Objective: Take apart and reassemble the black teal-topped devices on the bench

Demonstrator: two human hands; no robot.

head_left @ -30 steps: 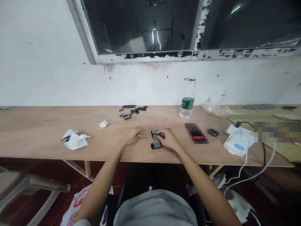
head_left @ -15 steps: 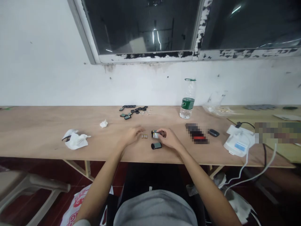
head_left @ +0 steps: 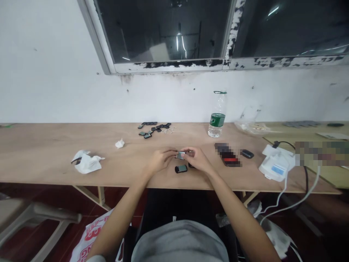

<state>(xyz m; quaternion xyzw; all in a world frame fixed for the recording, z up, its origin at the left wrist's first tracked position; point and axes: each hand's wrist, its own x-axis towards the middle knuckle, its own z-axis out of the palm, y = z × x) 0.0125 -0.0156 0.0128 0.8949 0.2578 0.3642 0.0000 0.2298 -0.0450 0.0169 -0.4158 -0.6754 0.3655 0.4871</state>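
A small grey-faced module (head_left: 180,155) is held just above or on the table (head_left: 131,165), between the two hands; whether it is lifted cannot be told. By the right hand (head_left: 195,158), at its three o'clock side, it is pinched narrowly, with the thumb laid over the face. At the ten o'clock edge it is met by the fingertips of the left hand (head_left: 163,159), whose fingers are bunched together and reached across; whether anything is gripped by them cannot be made out.

The module's pale face is turned up toward the camera. Its long axis seems to be set roughly from nine to three o'clock, though both ends are partly covered by fingers.

At six o'clock from it, a black module (head_left: 181,169) is laid flat, its rounded dark end pointed to nine and its grey panel set toward three, the long axis tipped slightly up at the right. Another dark piece (head_left: 191,165), at about four o'clock, is mostly hidden by the right hand. Between ten and eleven, a cluster of black modules (head_left: 147,136) is spread, well apart from the hands.
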